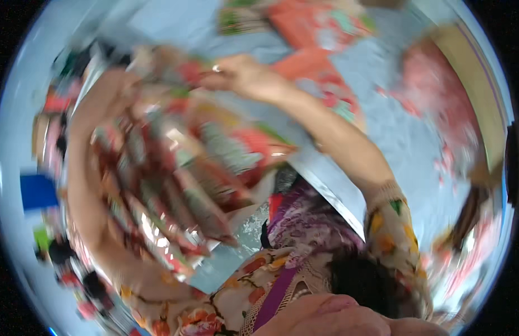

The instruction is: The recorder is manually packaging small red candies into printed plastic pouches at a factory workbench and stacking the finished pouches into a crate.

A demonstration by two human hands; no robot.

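Several glossy plastic packets (153,173), filled and coloured red, green and brown, stand leaning against one another in a row on the left part of the table. My right hand (237,75), a ring on one finger, reaches across to the row's far end. Its fingers are closed at the edge of a blurred packet (167,70) with red and green patches. My left hand (114,89) is at the far left end of the same row, beside that packet. Motion smears its fingers, and I cannot make out its grip.
Flat orange-red pouches (321,73) lie on the pale blue table (377,101) beyond my right arm. At the right is a pink heap (438,89) of small pieces beside a tan cardboard panel (475,84). A blue box-like thing (38,191) shows at the left.
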